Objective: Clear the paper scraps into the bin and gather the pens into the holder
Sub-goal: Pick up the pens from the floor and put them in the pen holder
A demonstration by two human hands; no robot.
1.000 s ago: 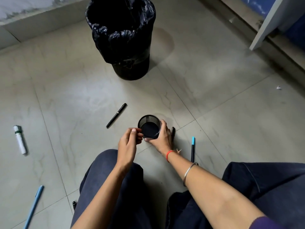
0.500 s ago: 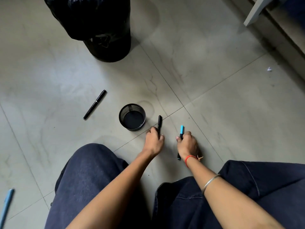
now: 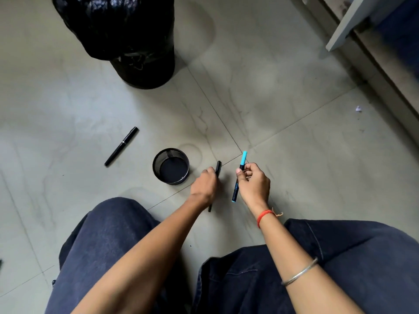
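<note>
Change since half a second ago: my right hand has lifted the blue-capped pen off the floor, pinched mid-barrel. My left hand grips the black pen; I cannot tell whether it is off the tile. Both grasps look secure. The mesh pen holder stands just left of the left hand. A second black pen lies farther left.

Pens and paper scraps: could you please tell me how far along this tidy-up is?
Done: nothing visible yet; the holder has no pens in it. In hand: the left hand grips a black pen, and the right hand holds a blue-capped pen. Left: both into the holder, then the second black pen on the floor, and one paper scrap for the bin.
</note>
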